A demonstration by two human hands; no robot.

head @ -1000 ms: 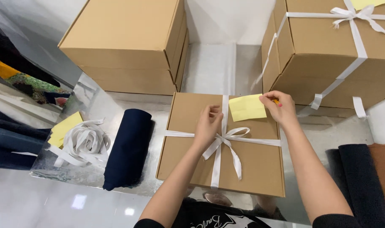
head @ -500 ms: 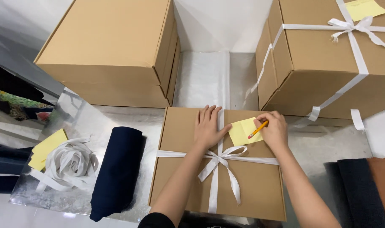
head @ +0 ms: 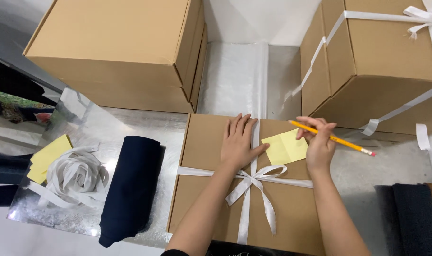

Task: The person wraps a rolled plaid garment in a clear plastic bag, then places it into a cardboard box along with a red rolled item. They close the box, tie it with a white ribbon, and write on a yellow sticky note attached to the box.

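On the shiny desk [head: 107,128] sat a big plain cardboard box [head: 116,52] back left & a ribbon-tied box [head: 382,61] back right, w/ a flat brown box [head: 202,189] tied in white ribbon [head: 254,182] in front, a rolled navy cloth [head: 130,189] just left of it, then a loose ribbon coil [head: 78,173] & yellow note pad [head: 47,156] further left. Left hand [head: 239,144] lay flat on the flat box lid, fingers [head: 237,125] slightly spread, thumb touching the yellow sticky note [head: 284,147] stuck to the lid right of the ribbon. Right hand [head: 320,144] hovered at the note's right edge, fingers [head: 315,128] pinching a yellow pencil [head: 337,140], eraser end pointing right.
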